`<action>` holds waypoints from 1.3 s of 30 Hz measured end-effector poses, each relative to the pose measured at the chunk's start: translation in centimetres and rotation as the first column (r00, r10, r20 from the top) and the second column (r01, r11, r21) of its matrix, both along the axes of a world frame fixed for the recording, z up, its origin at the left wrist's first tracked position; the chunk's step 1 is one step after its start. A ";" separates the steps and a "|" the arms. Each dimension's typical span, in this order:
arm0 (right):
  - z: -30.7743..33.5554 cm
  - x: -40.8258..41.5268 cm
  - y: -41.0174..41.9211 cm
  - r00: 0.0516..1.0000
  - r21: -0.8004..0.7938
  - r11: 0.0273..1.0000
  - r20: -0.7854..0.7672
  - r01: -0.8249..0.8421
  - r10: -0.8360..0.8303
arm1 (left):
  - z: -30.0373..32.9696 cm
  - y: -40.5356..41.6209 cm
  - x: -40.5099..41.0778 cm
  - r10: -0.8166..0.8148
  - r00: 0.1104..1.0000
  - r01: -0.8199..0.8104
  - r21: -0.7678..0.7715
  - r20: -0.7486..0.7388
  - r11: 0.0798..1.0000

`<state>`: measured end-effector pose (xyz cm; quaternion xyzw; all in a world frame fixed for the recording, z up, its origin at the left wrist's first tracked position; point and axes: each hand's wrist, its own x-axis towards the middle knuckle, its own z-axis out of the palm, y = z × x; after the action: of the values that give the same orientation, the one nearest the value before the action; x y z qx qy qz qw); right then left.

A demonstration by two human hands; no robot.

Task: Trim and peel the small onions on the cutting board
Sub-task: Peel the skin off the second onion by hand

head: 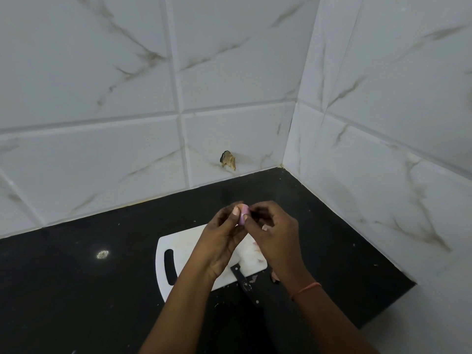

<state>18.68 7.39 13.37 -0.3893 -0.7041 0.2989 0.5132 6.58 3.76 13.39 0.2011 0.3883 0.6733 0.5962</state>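
Note:
A small pink onion is held up above the white cutting board. My left hand grips it between thumb and fingers. My right hand pinches at the onion's right side with curled fingertips. A knife with a black handle lies at the board's near edge, its blade hidden under my left hand. Pink peel scraps lie on the board's right part. Much of the board is hidden behind my hands.
The board lies on a black countertop in a corner of white marbled wall tiles. More peel bits lie on the counter just right of the board. A chipped hole marks the back wall.

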 end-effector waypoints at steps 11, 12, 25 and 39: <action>0.1 0.5 0.3 0.999 -0.044 0.999 -0.049 0.008 -0.010 | 0.3 0.0 0.3 0.000 1.000 -0.002 0.042 0.030 0.999; 0.1 0.4 0.2 0.999 -0.045 0.999 -0.050 0.013 -0.015 | 0.3 0.0 0.3 0.003 1.000 -0.004 0.041 0.027 0.999; 0.1 0.4 0.3 0.996 -0.010 1.000 -0.091 0.016 -0.016 | 0.7 -0.1 0.2 0.017 1.000 -0.017 0.034 -0.008 0.999; -0.3 0.3 0.4 0.995 -0.090 0.996 -0.103 0.000 -0.009 | 0.4 0.1 0.3 0.026 0.991 -0.030 0.031 0.134 0.999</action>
<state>18.94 7.82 13.11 -0.3977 -0.6617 0.3489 0.5313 6.91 3.88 13.75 0.1599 0.3392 0.6999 0.6079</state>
